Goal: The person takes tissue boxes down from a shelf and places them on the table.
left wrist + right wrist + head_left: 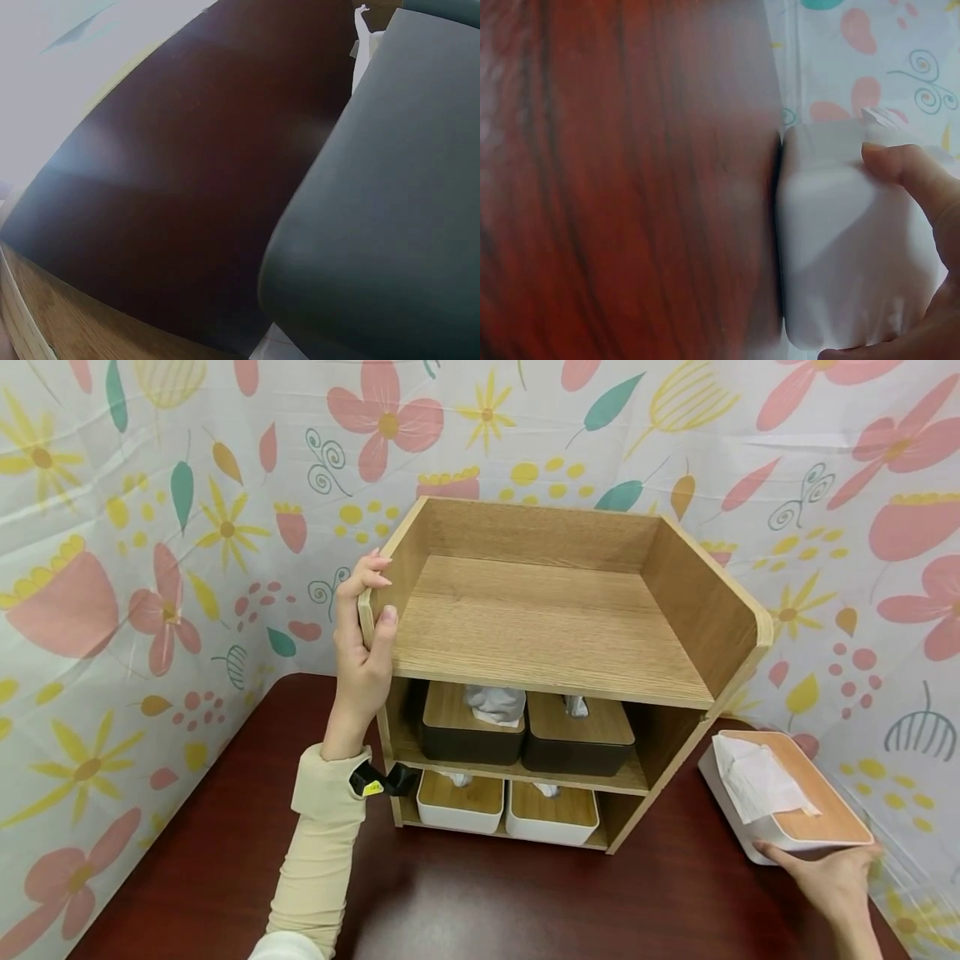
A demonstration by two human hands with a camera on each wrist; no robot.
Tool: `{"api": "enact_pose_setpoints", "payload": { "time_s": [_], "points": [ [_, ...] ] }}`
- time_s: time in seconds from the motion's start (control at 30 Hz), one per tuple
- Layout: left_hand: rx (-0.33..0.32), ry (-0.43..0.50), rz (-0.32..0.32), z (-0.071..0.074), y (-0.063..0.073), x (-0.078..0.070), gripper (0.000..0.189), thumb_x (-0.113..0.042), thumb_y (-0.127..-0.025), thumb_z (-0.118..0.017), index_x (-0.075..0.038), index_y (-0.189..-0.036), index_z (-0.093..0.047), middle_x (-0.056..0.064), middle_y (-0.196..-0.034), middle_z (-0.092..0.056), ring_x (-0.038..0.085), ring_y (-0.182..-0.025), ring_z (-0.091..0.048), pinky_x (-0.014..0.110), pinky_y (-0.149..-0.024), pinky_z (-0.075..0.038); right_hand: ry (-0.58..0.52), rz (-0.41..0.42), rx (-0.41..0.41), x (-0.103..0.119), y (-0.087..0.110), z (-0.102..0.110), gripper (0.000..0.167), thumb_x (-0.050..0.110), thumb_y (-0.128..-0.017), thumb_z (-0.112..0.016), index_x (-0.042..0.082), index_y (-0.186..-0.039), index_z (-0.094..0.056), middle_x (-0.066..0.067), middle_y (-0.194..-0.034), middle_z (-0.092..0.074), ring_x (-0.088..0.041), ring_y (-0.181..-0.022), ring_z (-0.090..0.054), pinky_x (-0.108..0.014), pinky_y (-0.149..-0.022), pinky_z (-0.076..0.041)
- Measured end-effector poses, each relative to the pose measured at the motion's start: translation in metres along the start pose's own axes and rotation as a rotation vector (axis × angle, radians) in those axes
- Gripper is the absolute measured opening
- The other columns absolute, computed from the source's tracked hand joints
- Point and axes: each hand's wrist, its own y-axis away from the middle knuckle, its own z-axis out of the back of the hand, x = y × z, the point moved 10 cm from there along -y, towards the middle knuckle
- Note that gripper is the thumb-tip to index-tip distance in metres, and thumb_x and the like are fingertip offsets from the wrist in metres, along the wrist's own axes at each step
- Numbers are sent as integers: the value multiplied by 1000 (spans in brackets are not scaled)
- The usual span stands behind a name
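A person's left hand [360,647] curls its fingers round the left side panel of a wooden shelf [540,618]; the right hand [834,878] grips the near end of a white tissue box [817,781], thumb and fingers spread across it, at the right side of the dark red table [510,902]; held only at that end, the box could tip or slip; a hard pull leftward could tilt the shelf; a yellow label [372,787] at the left wrist is too small to read.

your shelf [540,618] in smooth matt wood, dark boxes [474,745] dullish plastic by the look, your white box [847,240] smooth plastic, lid [812,785] matt wood-look, tissue [757,777] crinkly paper, your table [487,902] super glossy wood-grain, your sleeve [318,860] ruched cloth, curtain [277,410] wrinkly, kinda shiny
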Motion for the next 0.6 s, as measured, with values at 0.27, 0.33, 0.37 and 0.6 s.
{"api": "enact_pose_setpoints", "payload": {
  "time_s": [0.27, 0.33, 0.37, 0.6],
  "points": [
    [7, 2, -4, -2, 0, -1, 27, -8, -90, -41, 9, -111, -43, 28, -126, -46, 39, -140, -33, 46, -120, -22, -92, -40, -6, -4, 3, 2, 121, 11, -70, -81, 8, -146, 13, -24, -153, 2, -35, -145, -10, -33, -122, -6],
    [5, 4, 4, -1, 0, -1, 27, -8, -90, -41, 8, -111, -42, 27, -126, -46, 36, -140, -33, 46, -120, -22, -83, -58, 16, -5, 3, 2, 122, 16, -73, -81, 7, -147, 16, -26, -154, 4, -36, -146, -9, -37, -122, -6],
    [3, 6, 7, 0, 0, 0, 27, -8, -90, -41, 8, -111, -42, 27, -127, -45, 35, -141, -33, 46, -120, -22, -78, -66, 30, -5, 3, 1, 123, 19, -75, -80, 7, -147, 19, -27, -154, 6, -37, -146, -6, -39, -122, -5],
    [-3, 0, -3, 1, 0, -1, 27, -8, -90, -42, 9, -111, -43, 29, -126, -46, 30, -141, -35, 47, -120, -22, -103, -115, 131, -4, 8, -1, 127, 25, -81, -75, 12, -144, 35, -30, -153, 20, -31, -147, 7, -42, -122, -2]
  ]
}}
